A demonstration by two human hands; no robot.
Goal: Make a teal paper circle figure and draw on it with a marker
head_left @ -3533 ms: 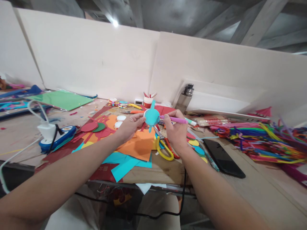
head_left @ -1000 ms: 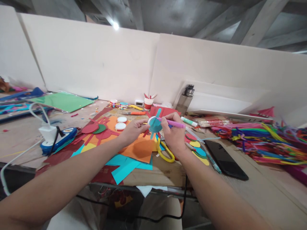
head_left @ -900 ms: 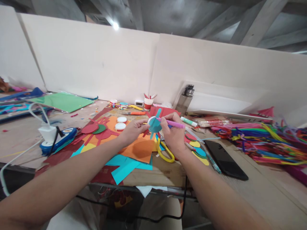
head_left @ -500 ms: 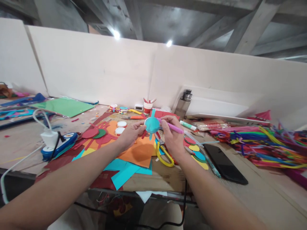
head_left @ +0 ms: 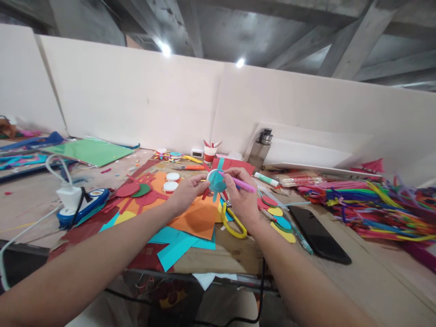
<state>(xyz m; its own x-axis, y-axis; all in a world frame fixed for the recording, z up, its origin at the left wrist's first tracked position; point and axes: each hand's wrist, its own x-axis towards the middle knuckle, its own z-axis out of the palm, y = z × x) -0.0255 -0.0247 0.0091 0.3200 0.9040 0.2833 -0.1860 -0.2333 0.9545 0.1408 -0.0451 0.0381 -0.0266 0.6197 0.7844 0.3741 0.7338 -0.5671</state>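
Above the middle of the table, my left hand pinches a small round craft piece by its left edge. Its face is turquoise, its rim white, and turquoise strips stick out at top and bottom. In my right hand is a pink-purple pen, its point end over the turquoise face. Whether the tip touches the face I cannot tell. Below my right hand lie yellow-handled scissors. Orange paper and turquoise paper spread beneath my hands.
Left are red paper discs, white lids and a blue power strip. On the right lie a black phone, coloured paper discs, a glue stick and pipe cleaners. Behind stands a bottle.
The craft piece has tilted a little and moved slightly right. My right hand has shifted a little left, bringing the pen over the turquoise face.
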